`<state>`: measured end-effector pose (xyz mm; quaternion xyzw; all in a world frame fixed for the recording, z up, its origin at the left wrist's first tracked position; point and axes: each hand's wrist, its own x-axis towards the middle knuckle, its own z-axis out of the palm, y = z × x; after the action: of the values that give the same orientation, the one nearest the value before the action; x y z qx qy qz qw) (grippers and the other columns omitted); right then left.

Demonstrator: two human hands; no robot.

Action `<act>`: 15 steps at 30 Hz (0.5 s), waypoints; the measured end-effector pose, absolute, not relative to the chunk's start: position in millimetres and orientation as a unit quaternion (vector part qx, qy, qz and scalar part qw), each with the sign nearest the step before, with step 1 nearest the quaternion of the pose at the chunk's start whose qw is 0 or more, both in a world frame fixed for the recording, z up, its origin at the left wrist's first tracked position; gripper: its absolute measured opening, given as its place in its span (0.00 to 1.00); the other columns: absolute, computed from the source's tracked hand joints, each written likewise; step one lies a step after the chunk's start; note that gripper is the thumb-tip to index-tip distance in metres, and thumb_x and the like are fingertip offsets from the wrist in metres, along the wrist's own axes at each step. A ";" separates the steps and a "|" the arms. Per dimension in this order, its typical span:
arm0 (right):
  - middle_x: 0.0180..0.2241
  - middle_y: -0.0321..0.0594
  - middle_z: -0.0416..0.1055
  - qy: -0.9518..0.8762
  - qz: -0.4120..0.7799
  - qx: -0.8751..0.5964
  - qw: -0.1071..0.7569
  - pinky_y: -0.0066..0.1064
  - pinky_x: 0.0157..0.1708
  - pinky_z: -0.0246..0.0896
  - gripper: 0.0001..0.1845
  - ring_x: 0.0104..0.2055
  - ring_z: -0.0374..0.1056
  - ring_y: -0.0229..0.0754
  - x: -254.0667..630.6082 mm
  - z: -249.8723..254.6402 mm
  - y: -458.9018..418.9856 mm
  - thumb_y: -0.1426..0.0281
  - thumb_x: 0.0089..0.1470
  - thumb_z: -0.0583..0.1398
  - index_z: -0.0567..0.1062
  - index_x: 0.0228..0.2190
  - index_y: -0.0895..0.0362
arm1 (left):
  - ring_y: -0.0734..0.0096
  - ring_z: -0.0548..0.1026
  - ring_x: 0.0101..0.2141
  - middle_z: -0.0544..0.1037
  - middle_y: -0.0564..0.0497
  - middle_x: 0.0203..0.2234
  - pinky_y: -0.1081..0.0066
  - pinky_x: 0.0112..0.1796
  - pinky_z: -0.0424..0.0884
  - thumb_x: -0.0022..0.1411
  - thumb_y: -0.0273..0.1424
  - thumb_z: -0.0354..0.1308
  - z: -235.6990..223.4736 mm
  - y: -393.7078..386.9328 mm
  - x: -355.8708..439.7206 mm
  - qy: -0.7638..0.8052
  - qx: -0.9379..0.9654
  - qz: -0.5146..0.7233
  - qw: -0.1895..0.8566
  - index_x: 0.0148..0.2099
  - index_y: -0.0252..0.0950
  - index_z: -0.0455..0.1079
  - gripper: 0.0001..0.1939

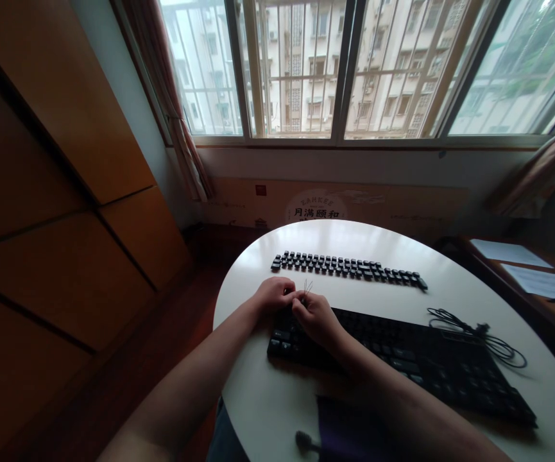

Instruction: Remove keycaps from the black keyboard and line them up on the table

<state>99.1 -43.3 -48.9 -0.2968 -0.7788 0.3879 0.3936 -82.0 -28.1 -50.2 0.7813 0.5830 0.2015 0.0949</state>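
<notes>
A black keyboard [431,359] lies at a slant across the round table, with keys missing from its upper rows. Over its far left corner my two hands meet. Thin wire loops, like those of a wire keycap puller [308,286], stick up from the closed fingers of my right hand [316,316]. My left hand [277,294] is closed beside it, fingertips touching the right hand; whatever it pinches is too small to make out. Behind the hands, loose black keycaps [344,264] stand in rows on the tabletop.
The white round table [253,398] carries a coiled black cable [493,337] at the right. Near the front edge lie a dark purple cloth [349,430] and a small black brush [306,441]. A wooden desk with papers [539,282] stands at the right, a wooden cabinet [56,256] at the left.
</notes>
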 end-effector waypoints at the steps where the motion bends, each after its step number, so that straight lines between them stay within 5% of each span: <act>1: 0.22 0.36 0.72 -0.778 0.392 -0.295 0.392 0.27 0.29 0.59 0.12 0.25 0.66 0.38 99.0 -49.0 -43.3 0.69 0.55 0.55 0.77 0.29 0.59 | 0.69 0.70 0.29 0.75 0.52 0.26 0.73 0.29 0.61 0.59 0.37 0.55 -50.5 -27.9 -82.1 0.583 0.781 0.201 0.095 0.29 0.38 0.74 0.12; 10: 0.19 0.33 0.66 -0.816 0.367 -0.257 0.366 0.25 0.26 0.55 0.10 0.21 0.59 0.35 99.7 -47.8 -47.6 0.71 0.55 0.55 0.76 0.30 0.58 | 0.71 0.68 0.28 0.74 0.53 0.25 0.74 0.28 0.59 0.59 0.38 0.56 -52.6 -27.2 -83.1 0.586 0.781 0.196 0.094 0.29 0.37 0.73 0.12; 15: 0.16 0.31 0.59 -0.857 0.288 -0.235 0.358 0.25 0.23 0.50 0.09 0.18 0.51 0.33 98.4 -46.0 -53.8 0.72 0.52 0.56 0.71 0.22 0.56 | 0.73 0.67 0.27 0.73 0.54 0.24 0.74 0.28 0.57 0.60 0.38 0.55 -52.6 -26.6 -83.1 0.587 0.780 0.196 0.093 0.27 0.36 0.72 0.13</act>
<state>98.4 -53.8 -46.0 -0.2347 -0.8568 0.2879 0.3577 -83.1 -26.6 -52.6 0.7798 0.5872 0.1957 0.0934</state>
